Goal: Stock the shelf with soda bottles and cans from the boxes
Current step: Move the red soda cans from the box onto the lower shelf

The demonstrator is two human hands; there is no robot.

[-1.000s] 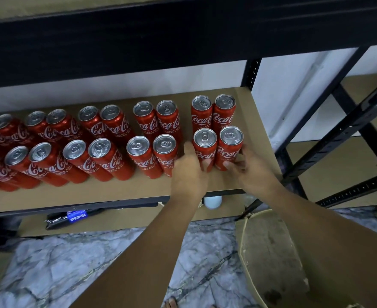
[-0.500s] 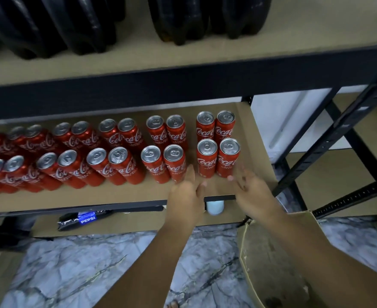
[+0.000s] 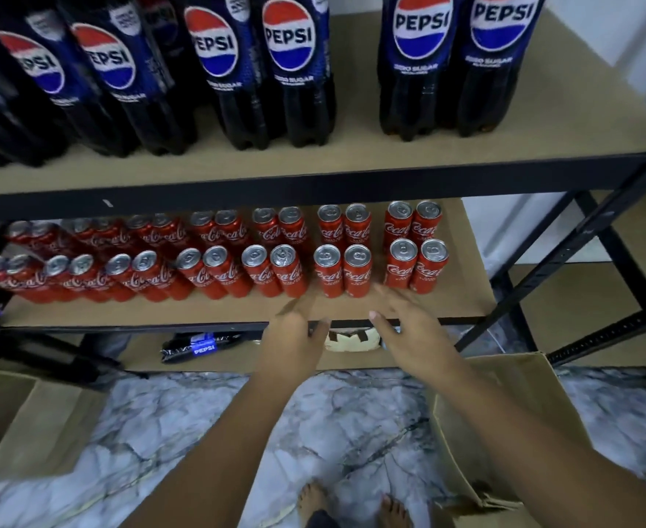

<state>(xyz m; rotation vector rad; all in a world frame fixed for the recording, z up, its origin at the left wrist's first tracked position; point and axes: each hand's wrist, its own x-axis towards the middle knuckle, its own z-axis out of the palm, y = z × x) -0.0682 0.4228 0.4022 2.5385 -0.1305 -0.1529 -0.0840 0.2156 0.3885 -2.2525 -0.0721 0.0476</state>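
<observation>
Red Coca-Cola cans stand in two rows along the middle shelf, the rightmost pair near its right end. Dark Pepsi bottles line the upper shelf. My left hand hovers at the shelf's front edge, fingers relaxed and holding nothing. My right hand is beside it, fingers spread, empty, a short way in front of the cans. Neither hand touches a can.
A cardboard box stands open on the marble floor at my right, another box at the left. A Pepsi bottle lies on the bottom shelf. Black shelf posts rise at the right. My bare feet show below.
Both hands have let go of the two front right cans and drawn back toward me to the shelf edge. The camera has tilted up, bringing the Pepsi bottles into view.
</observation>
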